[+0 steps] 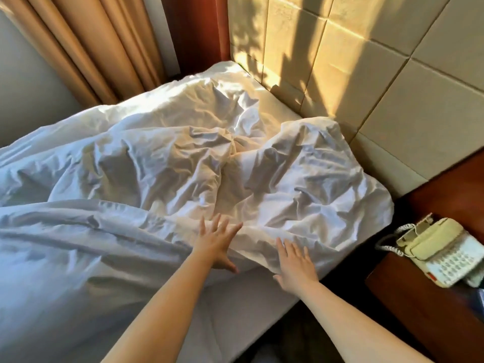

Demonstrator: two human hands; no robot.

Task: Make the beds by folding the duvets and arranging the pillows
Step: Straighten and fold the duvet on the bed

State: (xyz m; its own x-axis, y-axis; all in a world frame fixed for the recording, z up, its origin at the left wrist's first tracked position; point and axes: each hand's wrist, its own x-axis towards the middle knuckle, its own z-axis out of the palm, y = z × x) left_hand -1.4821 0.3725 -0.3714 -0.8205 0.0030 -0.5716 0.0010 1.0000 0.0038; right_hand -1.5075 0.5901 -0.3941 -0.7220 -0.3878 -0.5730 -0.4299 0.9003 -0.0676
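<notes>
White duvet point(183, 166) under two splayed hands point(218, 244)

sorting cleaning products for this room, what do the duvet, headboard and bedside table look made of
Duvet: white woven fabric, likely cotton, matte; it creases sharply.
Headboard: cream padded panels, probably faux leather; seams and a soft sheen.
Bedside table: reddish-brown wood or veneer, smooth, slightly glossy.

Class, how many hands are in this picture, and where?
2. The left hand lies open on the white duvet near its edge; the right hand is beside it, toward the telephone. No others show.
</notes>
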